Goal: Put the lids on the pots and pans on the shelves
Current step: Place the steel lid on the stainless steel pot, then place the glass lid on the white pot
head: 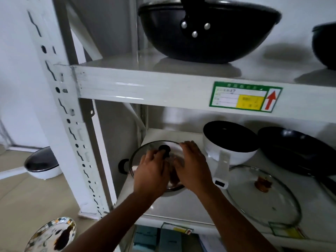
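Note:
A glass lid (154, 148) with a black knob (164, 149) lies on a pot with a black side handle (123, 166) at the left of the lower shelf. My left hand (151, 172) rests on the lid just below the knob, fingers around its base. My right hand (193, 165) lies flat on the lid's right side, fingers spread. A second glass lid (261, 195) with a brown knob lies loose on the shelf to the right. Behind it stand a white saucepan (231, 142) with a black inside and a black frying pan (294, 150), both uncovered.
A large black wok (209, 30) with a lid sits on the upper shelf, and another black pot (325, 46) at its right edge. A white pot (43, 164) and a shiny lid (52, 235) are on the floor at left. The shelf's upright post (72, 124) stands left of my hands.

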